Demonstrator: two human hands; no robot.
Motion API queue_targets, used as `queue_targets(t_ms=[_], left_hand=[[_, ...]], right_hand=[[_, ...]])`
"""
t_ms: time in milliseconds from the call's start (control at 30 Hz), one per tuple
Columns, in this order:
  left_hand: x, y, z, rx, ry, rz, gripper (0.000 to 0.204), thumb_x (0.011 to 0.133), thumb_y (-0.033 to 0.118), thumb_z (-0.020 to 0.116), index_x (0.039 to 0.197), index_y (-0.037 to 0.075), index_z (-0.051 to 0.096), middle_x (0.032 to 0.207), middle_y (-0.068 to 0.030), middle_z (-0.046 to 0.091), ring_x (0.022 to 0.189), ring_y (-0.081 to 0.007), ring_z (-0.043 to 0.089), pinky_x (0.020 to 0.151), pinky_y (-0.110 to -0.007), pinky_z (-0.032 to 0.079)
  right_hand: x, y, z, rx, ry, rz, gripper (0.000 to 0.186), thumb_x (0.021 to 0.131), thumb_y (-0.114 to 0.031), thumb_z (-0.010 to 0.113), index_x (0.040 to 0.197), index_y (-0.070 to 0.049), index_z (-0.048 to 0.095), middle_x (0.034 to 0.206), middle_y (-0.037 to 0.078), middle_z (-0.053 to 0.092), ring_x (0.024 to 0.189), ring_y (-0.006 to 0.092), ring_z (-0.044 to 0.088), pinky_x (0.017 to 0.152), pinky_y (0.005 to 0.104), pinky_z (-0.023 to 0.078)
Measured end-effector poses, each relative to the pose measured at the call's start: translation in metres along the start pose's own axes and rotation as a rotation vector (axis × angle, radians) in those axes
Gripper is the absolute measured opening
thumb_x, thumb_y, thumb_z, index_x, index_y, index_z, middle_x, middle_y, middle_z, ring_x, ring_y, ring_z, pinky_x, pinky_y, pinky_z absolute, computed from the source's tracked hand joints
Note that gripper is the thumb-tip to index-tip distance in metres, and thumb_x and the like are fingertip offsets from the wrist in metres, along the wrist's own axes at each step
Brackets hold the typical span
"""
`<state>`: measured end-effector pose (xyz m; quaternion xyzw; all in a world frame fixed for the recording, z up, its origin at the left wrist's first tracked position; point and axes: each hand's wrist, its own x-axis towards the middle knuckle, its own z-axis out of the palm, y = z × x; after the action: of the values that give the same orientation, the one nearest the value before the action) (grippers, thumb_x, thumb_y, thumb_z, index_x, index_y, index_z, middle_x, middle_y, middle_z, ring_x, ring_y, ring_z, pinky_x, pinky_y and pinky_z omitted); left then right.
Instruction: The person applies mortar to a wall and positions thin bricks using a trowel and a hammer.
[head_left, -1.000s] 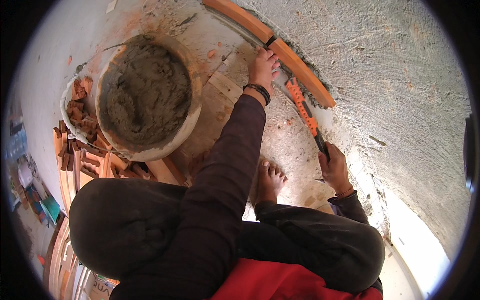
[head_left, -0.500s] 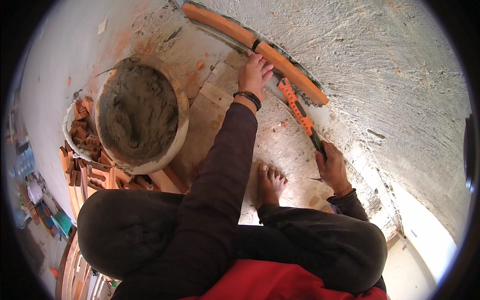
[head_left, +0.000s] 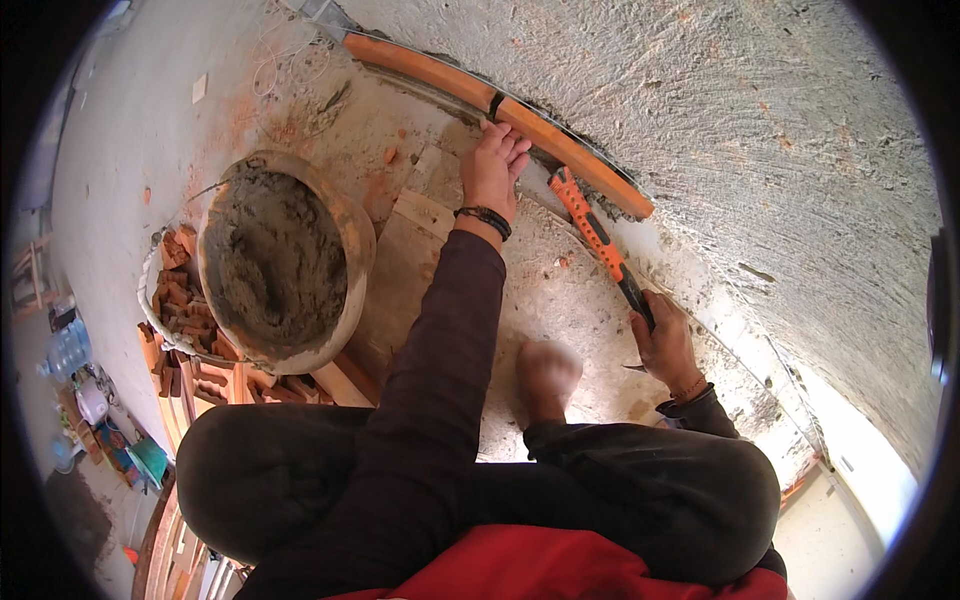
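Two orange bricks lie end to end in a low row along the rough wall, the left brick (head_left: 415,68) and the right brick (head_left: 575,155), with a dark gap between them. My left hand (head_left: 491,170) reaches to the right brick near that gap. Its fingers are stretched out and slightly bent, the tips at the brick's front side, gripping nothing. My right hand (head_left: 668,340) is wrapped round the head end of a hammer (head_left: 597,232) with an orange and black handle. The handle points up toward the right brick, apart from it. A dark pointed tip shows beside that hand.
A round basin (head_left: 358,260) of wet grey mortar stands at my left. Beside it are a bucket (head_left: 150,290) of broken brick pieces and stacked hollow bricks (head_left: 205,385). A string runs along the bricks by the rough wall (head_left: 700,110). My bare foot (head_left: 548,375) rests between my hands.
The view has shifted slightly, so the bricks and basin sit a little lower. My left hand stays by the brick joint, and my right hand keeps its hold on the hammer. My foot is blurred now.
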<state>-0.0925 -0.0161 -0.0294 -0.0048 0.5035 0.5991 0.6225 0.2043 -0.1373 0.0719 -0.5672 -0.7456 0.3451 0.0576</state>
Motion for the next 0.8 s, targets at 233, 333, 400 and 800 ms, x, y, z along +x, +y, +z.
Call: queue_targets(t_ms=[233, 333, 400, 800], left_hand=[[0.001, 0.000, -0.004, 0.052, 0.028, 0.002, 0.056, 0.105, 0.049, 0.046, 0.132, 0.000, 0.055, 0.124, -0.0099, 0.063, 0.109, -0.0204, 0.061, 0.098, -0.035, 0.045], [0.003, -0.001, -0.004, 0.057, 0.015, 0.002, 0.057, 0.104, 0.050, 0.046, 0.131, 0.000, 0.055, 0.123, -0.0094, 0.063, 0.109, -0.0200, 0.061, 0.097, -0.035, 0.045], [0.006, -0.003, -0.010, 0.049, -0.009, 0.012, 0.058, 0.104, 0.051, 0.046, 0.131, 0.001, 0.055, 0.123, -0.0091, 0.063, 0.108, -0.0198, 0.061, 0.096, -0.035, 0.045], [-0.065, -0.012, 0.036, 0.343, 0.144, 0.700, 0.019, 0.097, 0.018, 0.059, 0.108, 0.003, 0.064, 0.088, -0.0022, 0.067, 0.077, -0.0137, 0.063, 0.071, -0.030, 0.049]], right_hand=[[0.000, 0.001, 0.001, 0.011, -0.035, 0.024, 0.030, 0.090, -0.009, 0.065, 0.116, 0.005, 0.059, 0.093, 0.023, 0.061, 0.083, 0.0440, 0.061, 0.072, 0.0478, 0.049], [-0.003, 0.006, 0.003, 0.009, 0.020, 0.004, 0.030, 0.089, -0.009, 0.065, 0.115, 0.004, 0.059, 0.091, 0.022, 0.061, 0.083, 0.0435, 0.061, 0.071, 0.0479, 0.049], [-0.003, 0.004, 0.003, 0.016, 0.004, -0.014, 0.030, 0.089, -0.009, 0.065, 0.115, 0.003, 0.060, 0.091, 0.022, 0.061, 0.083, 0.0431, 0.062, 0.071, 0.0481, 0.049], [-0.024, 0.018, 0.039, -0.054, -0.039, -0.219, 0.033, 0.080, -0.007, 0.072, 0.111, 0.000, 0.063, 0.093, 0.018, 0.061, 0.082, 0.0396, 0.062, 0.069, 0.0455, 0.050]])
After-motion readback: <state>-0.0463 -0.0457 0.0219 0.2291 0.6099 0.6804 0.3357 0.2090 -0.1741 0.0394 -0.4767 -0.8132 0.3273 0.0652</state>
